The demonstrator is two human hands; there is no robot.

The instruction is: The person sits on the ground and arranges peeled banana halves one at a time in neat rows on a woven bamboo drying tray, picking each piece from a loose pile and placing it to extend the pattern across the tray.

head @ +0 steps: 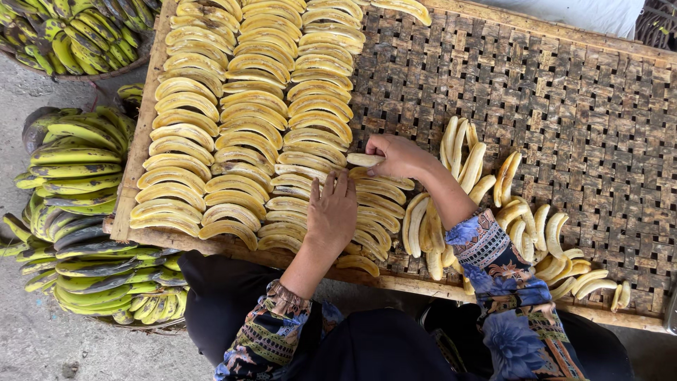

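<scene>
Fingers of the right hand are closed around one peeled banana piece, which points toward 9 o'clock and sits at the upper end of the fourth, short row of banana halves. The left hand lies flat, palm down and fingers extended toward 12 o'clock, gripping nothing; it presses on the halves at the seam between the third and fourth rows, at 7 o'clock from the right hand.

Three full rows of laid banana halves fill the left portion of the woven bamboo tray, each half curved and overlapping the next. At 3 to 5 o'clock from the right hand, a loose heap of peeled bananas rests unsorted on the tray, extending along its near edge toward the right corner. The tray surface at 1 to 2 o'clock is bare weave.

Off the tray, at 9 o'clock, a basket of unpeeled green-yellow bananas stands on the ground. A second basket of unpeeled bananas sits at 10 o'clock, in the upper left corner.
</scene>
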